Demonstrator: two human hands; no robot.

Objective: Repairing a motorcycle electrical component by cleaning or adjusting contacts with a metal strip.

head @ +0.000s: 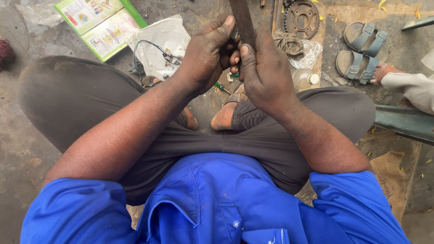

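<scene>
Both hands meet above the crossed legs: the left hand (pixel 205 54) curls its fingers closed against a dark flat metal bar (pixel 243 20), thumb laid up along it, while the right hand (pixel 266 68) wraps tight around the same bar just beside. The bar rises past the top edge of view. Near it on the concrete floor (pixel 18 149) lie a sprocket (pixel 302 19), a clear plastic bag (pixel 165 38) and a green booklet (pixel 101 25), leaving little bare ground.

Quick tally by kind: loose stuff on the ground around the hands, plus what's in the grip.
Dark metal bar, held by left hand and right hand: 1
Sprocket: 1
Grey sandals: 2
Green booklet: 1
Green-handled screwdriver: 1
Clear bottle: 1
Rag: 1
Plastic bag with cable: 1
Total: 9
</scene>
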